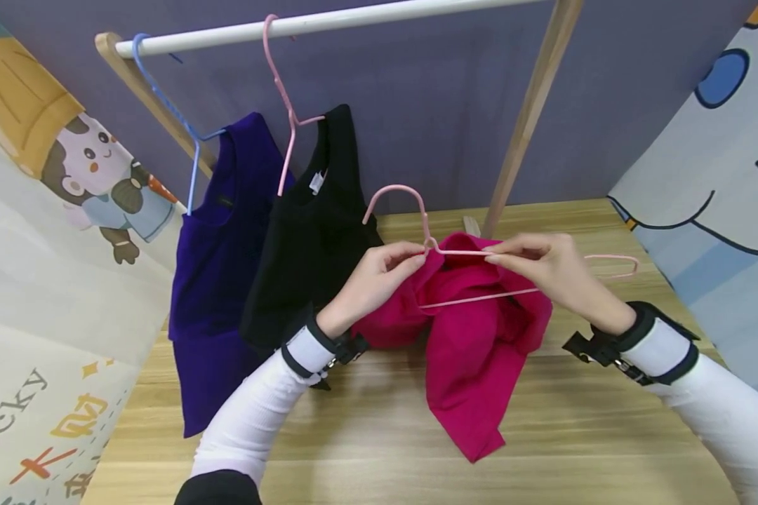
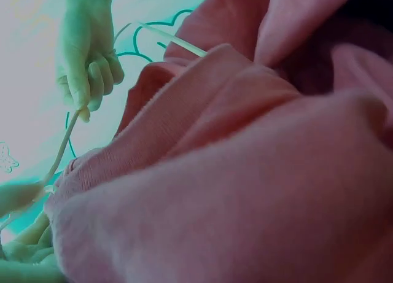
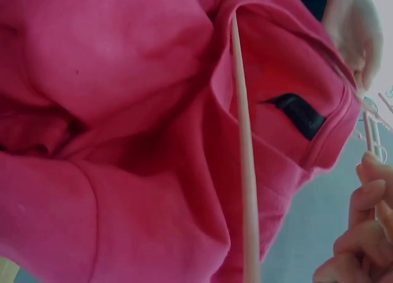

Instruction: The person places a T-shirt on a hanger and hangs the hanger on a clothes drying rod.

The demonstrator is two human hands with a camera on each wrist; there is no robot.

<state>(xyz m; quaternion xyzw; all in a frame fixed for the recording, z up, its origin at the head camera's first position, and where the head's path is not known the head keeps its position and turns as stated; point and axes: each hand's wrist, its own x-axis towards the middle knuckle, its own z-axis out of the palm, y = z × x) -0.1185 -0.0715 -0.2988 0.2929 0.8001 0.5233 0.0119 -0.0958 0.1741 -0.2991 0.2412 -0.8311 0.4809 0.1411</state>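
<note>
A bright pink-red garment (image 1: 474, 351) hangs bunched on a pink hanger (image 1: 461, 252). With thumb and fingers my left hand (image 1: 379, 277) pinches the hanger just beside the hook, along with the garment's edge. My right hand (image 1: 543, 263) pinches the hanger's upper arm farther right. The hanger's right end pokes out bare past that hand, while its left end is hidden in the cloth. In the right wrist view, the lower bar (image 3: 245, 154) runs into the garment's opening near a black label (image 3: 298, 114). The left wrist view shows my right hand (image 2: 89, 62) on the hanger.
A white rail (image 1: 354, 19) on wooden posts (image 1: 533, 105) stands behind. From it hang a purple top (image 1: 221, 294) on a blue hanger (image 1: 164, 98) and a black top (image 1: 316, 231) on another pink hanger (image 1: 278, 77), left of my hands. Below is a wooden tabletop (image 1: 366, 435).
</note>
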